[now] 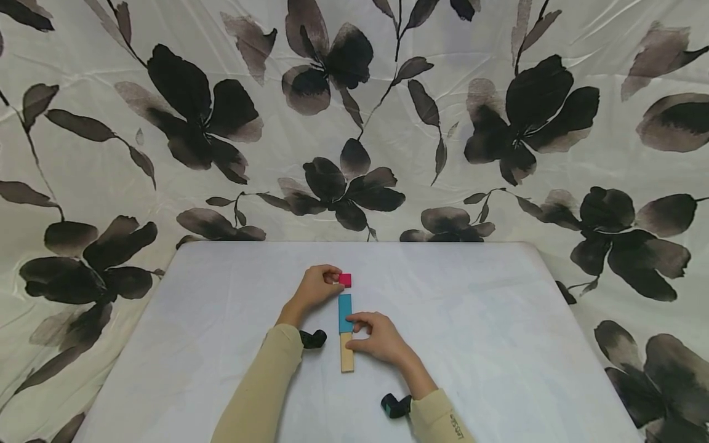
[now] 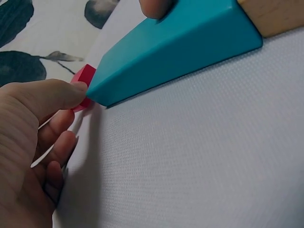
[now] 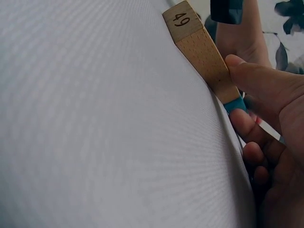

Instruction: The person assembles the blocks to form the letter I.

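A light wooden block point(image 1: 346, 360) and a longer blue block point(image 1: 344, 304) lie end to end in a line on the white table. The wooden block's end face bears the number 49 in the right wrist view. Just beyond the blue block's far end, my left hand point(image 1: 316, 288) pinches a small red block point(image 1: 346, 280) between thumb and fingers. A narrow gap shows between red and blue in the head view. My right hand point(image 1: 382, 337) is at the line's right side, thumb against the wooden block and index fingertip on the blue one.
White cloth covers the table point(image 1: 471, 295), whose far edge lies beyond the red block. A flower-printed sheet point(image 1: 421, 123) hangs behind it. Black wrist cameras sit at the left wrist point(image 1: 313, 339) and the right wrist point(image 1: 396, 406).
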Action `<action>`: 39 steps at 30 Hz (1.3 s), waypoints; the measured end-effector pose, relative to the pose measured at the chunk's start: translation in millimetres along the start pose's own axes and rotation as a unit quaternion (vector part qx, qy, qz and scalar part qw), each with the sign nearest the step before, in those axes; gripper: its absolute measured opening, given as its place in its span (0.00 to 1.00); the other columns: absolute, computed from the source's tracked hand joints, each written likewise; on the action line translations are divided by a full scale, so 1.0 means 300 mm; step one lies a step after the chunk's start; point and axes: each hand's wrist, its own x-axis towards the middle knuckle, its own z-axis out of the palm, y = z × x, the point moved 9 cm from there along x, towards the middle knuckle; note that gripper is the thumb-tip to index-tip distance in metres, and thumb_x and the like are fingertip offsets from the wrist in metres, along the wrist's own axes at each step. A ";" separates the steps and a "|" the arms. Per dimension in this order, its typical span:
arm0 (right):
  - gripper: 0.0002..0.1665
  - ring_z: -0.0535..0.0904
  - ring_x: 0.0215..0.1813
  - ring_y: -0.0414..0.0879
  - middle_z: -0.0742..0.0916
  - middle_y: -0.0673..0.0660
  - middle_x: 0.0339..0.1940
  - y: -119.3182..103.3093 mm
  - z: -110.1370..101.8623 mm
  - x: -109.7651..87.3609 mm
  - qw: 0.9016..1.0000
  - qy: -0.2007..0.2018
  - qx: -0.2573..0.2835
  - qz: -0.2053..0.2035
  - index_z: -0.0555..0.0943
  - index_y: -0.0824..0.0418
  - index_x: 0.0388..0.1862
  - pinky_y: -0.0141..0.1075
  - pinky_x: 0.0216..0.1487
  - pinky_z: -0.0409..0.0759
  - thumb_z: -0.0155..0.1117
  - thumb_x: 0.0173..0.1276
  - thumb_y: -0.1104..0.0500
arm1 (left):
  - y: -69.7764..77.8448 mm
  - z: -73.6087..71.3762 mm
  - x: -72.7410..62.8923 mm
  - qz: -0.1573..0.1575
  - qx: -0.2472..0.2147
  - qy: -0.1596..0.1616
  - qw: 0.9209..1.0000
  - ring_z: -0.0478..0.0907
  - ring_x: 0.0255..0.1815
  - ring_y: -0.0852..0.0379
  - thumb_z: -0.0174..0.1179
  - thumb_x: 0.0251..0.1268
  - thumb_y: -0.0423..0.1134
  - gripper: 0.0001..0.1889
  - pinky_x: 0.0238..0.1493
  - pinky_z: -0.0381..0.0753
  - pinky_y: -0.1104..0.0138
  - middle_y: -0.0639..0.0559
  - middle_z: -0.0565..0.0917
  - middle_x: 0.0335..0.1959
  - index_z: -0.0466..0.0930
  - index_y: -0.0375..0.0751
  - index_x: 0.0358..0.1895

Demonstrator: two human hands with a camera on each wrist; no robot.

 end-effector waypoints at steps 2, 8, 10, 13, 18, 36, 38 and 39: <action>0.28 0.72 0.36 0.45 0.83 0.47 0.35 0.000 -0.001 0.001 1.000 0.001 -0.001 -0.001 0.82 0.55 0.56 0.34 0.39 0.70 0.77 0.55 0.52 | -0.005 0.001 0.003 0.002 0.001 0.001 1.000 0.75 0.32 0.57 0.73 0.53 0.36 0.15 0.35 0.76 0.66 0.54 0.82 0.31 0.84 0.37 0.45; 0.28 0.72 0.35 0.45 0.83 0.47 0.35 0.003 0.001 0.004 1.000 0.000 -0.003 -0.002 0.82 0.55 0.56 0.34 0.38 0.70 0.78 0.55 0.52 | -0.010 0.001 0.000 -0.001 0.006 0.002 1.000 0.75 0.32 0.57 0.73 0.53 0.37 0.15 0.36 0.76 0.65 0.54 0.82 0.31 0.84 0.37 0.45; 0.28 0.72 0.36 0.44 0.83 0.46 0.35 0.003 0.002 0.005 1.000 0.000 -0.001 -0.003 0.82 0.55 0.55 0.34 0.38 0.70 0.78 0.55 0.52 | -0.007 -0.002 -0.003 -0.004 0.008 0.005 1.000 0.75 0.32 0.57 0.73 0.53 0.37 0.15 0.37 0.76 0.65 0.53 0.82 0.32 0.84 0.38 0.45; 0.28 0.72 0.36 0.45 0.83 0.47 0.35 0.003 0.004 0.005 1.000 -0.001 0.000 -0.004 0.82 0.55 0.55 0.34 0.38 0.70 0.77 0.55 0.52 | -0.006 -0.005 -0.005 -0.005 0.009 0.007 1.000 0.76 0.33 0.57 0.73 0.53 0.36 0.15 0.37 0.76 0.65 0.53 0.82 0.32 0.84 0.37 0.45; 0.28 0.71 0.35 0.44 0.83 0.46 0.35 0.001 0.001 0.008 1.000 0.001 0.001 -0.005 0.82 0.55 0.55 0.34 0.38 0.70 0.77 0.55 0.52 | -0.013 -0.002 -0.002 -0.004 0.012 0.004 1.000 0.75 0.34 0.57 0.73 0.53 0.37 0.16 0.38 0.76 0.65 0.54 0.82 0.32 0.84 0.38 0.45; 0.28 0.72 0.36 0.44 0.83 0.47 0.35 0.002 0.001 0.002 1.000 0.001 -0.002 -0.010 0.82 0.55 0.56 0.34 0.39 0.70 0.77 0.55 0.52 | -0.005 0.000 -0.015 -0.008 0.008 0.004 1.000 0.74 0.34 0.56 0.72 0.53 0.37 0.16 0.38 0.75 0.64 0.53 0.82 0.33 0.84 0.38 0.46; 0.28 0.72 0.35 0.44 0.83 0.46 0.35 0.004 0.001 0.003 1.000 0.002 -0.002 -0.011 0.82 0.55 0.56 0.34 0.39 0.70 0.77 0.55 0.52 | -0.007 0.000 -0.014 -0.003 0.004 0.006 1.000 0.74 0.34 0.56 0.72 0.53 0.37 0.16 0.38 0.75 0.64 0.53 0.82 0.32 0.84 0.38 0.45; 0.28 0.72 0.35 0.43 0.83 0.46 0.35 0.006 0.002 0.003 1.000 0.002 -0.002 -0.011 0.82 0.55 0.56 0.34 0.39 0.70 0.77 0.55 0.52 | -0.007 0.000 -0.014 -0.001 0.004 0.006 1.000 0.74 0.34 0.56 0.72 0.53 0.38 0.16 0.37 0.75 0.64 0.54 0.82 0.32 0.84 0.38 0.45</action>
